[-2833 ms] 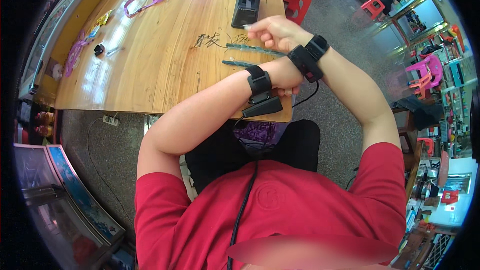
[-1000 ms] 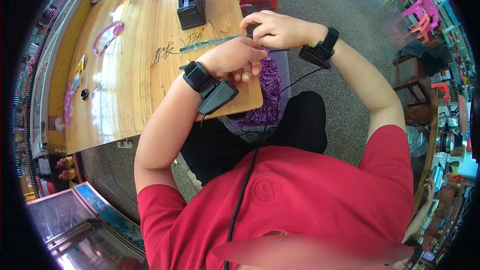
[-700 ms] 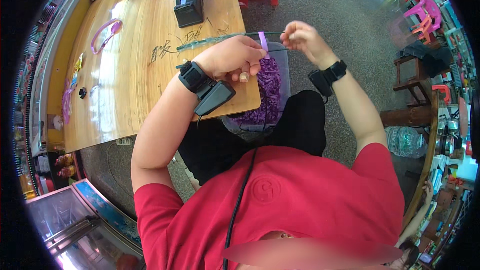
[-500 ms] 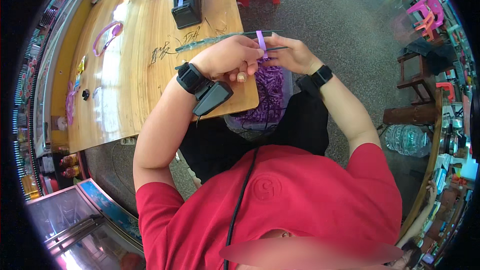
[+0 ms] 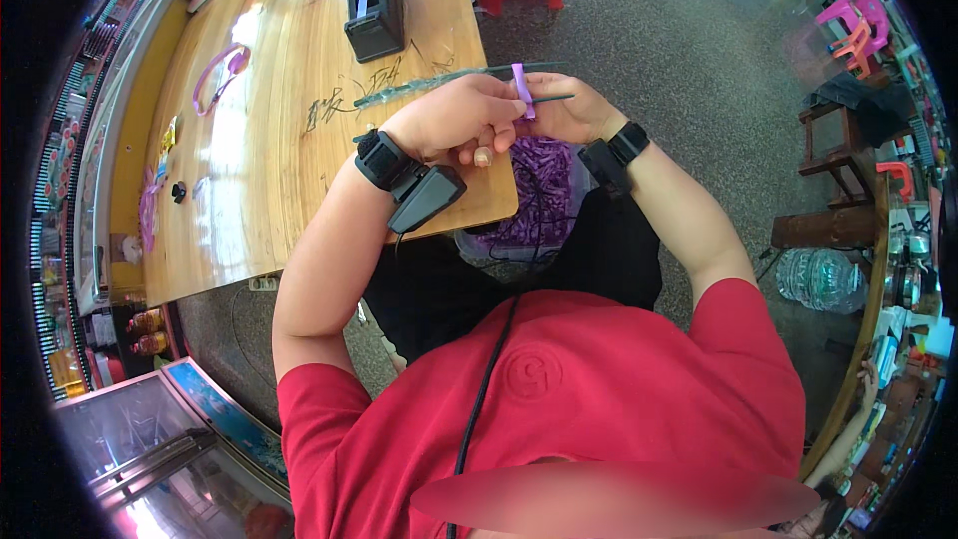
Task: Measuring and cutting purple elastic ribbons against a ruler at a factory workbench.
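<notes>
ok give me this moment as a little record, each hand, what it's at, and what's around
left hand: thumb and finger pinching a purple strip
right hand: beside the strip; grip unclear, fingers partly hidden
upper green rod: on the wooden table, reaching past its right edge
lower green rod: end visible in front of the right hand
tape dispenser: black, on the table
tub: purple pieces inside, partly under the table edge
</notes>
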Demonstrator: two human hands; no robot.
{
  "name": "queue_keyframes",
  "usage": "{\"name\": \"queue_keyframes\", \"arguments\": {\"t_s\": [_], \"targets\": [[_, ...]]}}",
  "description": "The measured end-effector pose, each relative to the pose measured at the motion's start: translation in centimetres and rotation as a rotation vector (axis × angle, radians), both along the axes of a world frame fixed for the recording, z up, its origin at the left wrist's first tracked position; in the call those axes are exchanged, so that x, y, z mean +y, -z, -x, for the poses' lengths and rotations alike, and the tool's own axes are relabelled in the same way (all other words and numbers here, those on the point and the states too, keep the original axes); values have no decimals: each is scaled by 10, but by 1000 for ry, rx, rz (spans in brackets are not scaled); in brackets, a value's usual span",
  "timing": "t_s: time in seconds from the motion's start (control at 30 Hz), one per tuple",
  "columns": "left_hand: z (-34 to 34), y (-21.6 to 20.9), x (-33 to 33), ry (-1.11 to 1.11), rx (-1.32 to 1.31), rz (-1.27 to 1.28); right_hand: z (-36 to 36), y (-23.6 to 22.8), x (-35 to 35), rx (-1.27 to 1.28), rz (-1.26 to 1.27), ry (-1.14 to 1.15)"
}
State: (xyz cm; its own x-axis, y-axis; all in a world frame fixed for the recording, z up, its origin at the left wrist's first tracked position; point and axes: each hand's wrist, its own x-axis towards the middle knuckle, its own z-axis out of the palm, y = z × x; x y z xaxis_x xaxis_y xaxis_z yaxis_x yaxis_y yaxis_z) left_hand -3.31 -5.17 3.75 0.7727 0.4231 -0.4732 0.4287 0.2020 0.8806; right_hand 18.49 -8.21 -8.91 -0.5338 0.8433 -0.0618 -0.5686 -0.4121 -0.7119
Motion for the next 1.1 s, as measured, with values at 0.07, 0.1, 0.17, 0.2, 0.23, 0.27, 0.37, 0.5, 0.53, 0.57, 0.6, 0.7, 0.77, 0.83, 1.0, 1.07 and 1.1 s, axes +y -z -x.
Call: {"name": "queue_keyframes", "arguments": {"t_s": [0.07,0.1,0.17,0.2,0.23,0.27,0.37,0.5,0.53,0.57,0.6,0.7,0.77,0.83,1.0,1.07,1.1], "targets": [[-1,0,0,0,-3,9,-3,3,2,11,-3,-20],[-1,0,0,-2,-6,20,-4,5,3,22,-4,-43],[-1,-2,-1,2,2,-2,-4,1,3,0,2,-42],[-1,-3,-1,5,9,-24,-4,-1,2,-24,8,-41],[-1,-2,-1,6,10,-23,-5,-2,2,-22,8,-40],[-1,-2,-1,6,4,-20,-6,-4,1,-76,26,-14],[-1,-1,0,13,7,-19,-4,-9,-3,-144,44,43],[0,-2,-1,-12,18,-15,3,-28,-10,-163,51,128],[0,-2,-1,-9,19,-16,2,-35,-11,-162,51,131],[-1,-2,0,-3,23,-27,1,-42,-11,-135,79,105],[-1,-2,0,3,26,-37,0,-46,-11,-108,107,79],[-2,-2,-1,-11,22,1,1,-50,-7,-81,231,51],[-2,-3,-1,-17,27,2,9,-55,-4,-153,217,69],[-1,-3,-1,-22,30,2,10,-53,-3,-227,201,88],[-2,-2,-1,0,33,-26,1,-40,-13,-95,212,133],[-1,-2,-1,-3,30,-22,0,-43,-20,-89,241,181],[-1,-2,-1,-3,28,-22,-1,-44,-22,-82,267,232]]}}
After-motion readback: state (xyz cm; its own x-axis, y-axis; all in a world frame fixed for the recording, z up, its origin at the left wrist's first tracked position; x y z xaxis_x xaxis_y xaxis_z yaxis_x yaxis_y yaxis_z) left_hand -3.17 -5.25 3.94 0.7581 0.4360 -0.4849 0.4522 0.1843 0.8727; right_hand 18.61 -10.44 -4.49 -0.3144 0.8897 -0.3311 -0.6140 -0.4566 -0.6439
